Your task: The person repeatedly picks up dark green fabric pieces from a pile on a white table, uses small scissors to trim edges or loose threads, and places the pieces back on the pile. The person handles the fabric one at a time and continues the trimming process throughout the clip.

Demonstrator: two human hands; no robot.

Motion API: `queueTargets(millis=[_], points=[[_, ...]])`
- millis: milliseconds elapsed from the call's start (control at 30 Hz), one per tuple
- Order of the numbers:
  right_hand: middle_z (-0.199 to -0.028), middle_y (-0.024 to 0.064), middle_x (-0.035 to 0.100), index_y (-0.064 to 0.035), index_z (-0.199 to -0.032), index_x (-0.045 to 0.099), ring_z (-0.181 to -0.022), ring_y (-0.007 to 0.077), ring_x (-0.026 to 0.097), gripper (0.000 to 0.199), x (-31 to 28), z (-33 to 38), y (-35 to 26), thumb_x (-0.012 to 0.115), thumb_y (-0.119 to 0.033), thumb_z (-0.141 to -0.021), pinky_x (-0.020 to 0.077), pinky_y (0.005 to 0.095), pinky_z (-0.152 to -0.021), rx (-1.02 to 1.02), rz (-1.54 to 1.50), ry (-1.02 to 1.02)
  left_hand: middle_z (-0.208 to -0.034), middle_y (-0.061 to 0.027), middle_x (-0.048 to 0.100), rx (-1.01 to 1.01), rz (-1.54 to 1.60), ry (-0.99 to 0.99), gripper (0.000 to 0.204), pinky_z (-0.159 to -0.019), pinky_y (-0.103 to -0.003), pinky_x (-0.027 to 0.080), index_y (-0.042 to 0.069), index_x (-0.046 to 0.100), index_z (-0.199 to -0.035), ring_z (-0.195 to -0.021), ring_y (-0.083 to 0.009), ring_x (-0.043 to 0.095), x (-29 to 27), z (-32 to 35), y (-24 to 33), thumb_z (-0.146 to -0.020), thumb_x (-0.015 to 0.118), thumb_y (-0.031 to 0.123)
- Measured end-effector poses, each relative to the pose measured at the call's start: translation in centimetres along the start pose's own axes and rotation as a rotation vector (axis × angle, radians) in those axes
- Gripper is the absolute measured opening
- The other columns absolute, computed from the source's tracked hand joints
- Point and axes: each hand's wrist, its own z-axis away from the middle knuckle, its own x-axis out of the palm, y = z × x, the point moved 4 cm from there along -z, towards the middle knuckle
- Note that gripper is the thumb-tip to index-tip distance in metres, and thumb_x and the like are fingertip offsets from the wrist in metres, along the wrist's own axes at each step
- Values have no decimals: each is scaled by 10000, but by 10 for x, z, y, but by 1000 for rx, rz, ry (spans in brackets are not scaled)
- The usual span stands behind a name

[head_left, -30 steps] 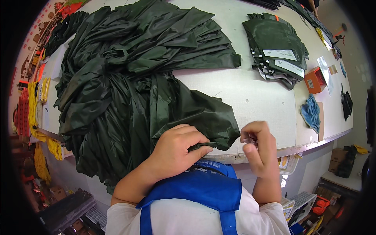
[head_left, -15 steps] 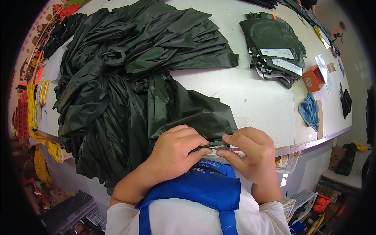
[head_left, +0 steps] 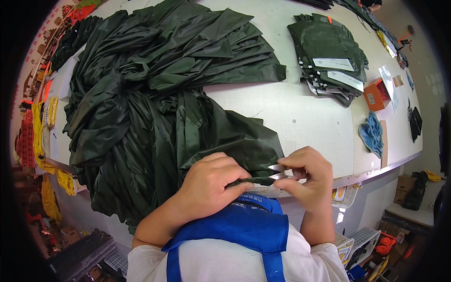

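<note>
1. Dark-green coated fabric panel [head_left: 244,141] lies on the white worktable [head_left: 310,141], its near corner drawn to the front edge, just above the blue apron [head_left: 230,225]. Its left side runs into a heap of crumpled dark-green fabric [head_left: 127,136].
2. The left hand [head_left: 213,181] is clamped on the panel's near edge, pinching a narrow fold between thumb and forefinger.
3. The right hand [head_left: 307,176] grips small metal thread snips [head_left: 281,177] between thumb and fingers. The blades stand parted, pointing left at the panel's corner. The hands are apart from each other, close on either side of that corner.
4. Step in hand, as I judge it: trimming at the edge of the panel. Whether a thread or the fabric itself sits between the blades is too small to tell.
5. The next move seems to call for a steady left pinch, the edge kept taut, and the blade tips lined up before closing, so that they nip neither the cloth nor the left fingertips.
6. Farther off to the right lie a stack of folded dark-green pieces [head_left: 324,42] with white labels [head_left: 333,64], an orange box [head_left: 377,95] and a rumpled blue cloth [head_left: 371,134].
</note>
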Motion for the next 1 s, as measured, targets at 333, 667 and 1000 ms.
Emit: queueTargets(millis=[333,667,1000], points=[[-664,-52,440,-49,-1079,641,-550,34,329,264,-25,-120,199,507,-222,-931,285,203,-495,457,-258,220,-1337,-182,466,-172,-52,-875,263,-965,-530,359,134,593,-1042,-1235,-409,418,107,22,-109,-841,601,303],[-808,-11,540,-89,-1183,580,-690,72,490,321,-8,-195,316,476,-279,-946,420,226,-627,624,-375,274,-1114,-185,603,-619,-23,-1108,420,-878,-412,442,91,546,-1164,-1048,-343,568,113,45,-174,-899,470,408],[-1027,136,567,3,-1005,620,-986,351,547,348,49,-40,92,636,24,-658,464,420,-849,-487,238,-146,-1157,-106,475,-172,118,252,627,-795,-306,466,56,435,-1254,-1007,-198,507,-3,-80,-56,-706,732,125]])
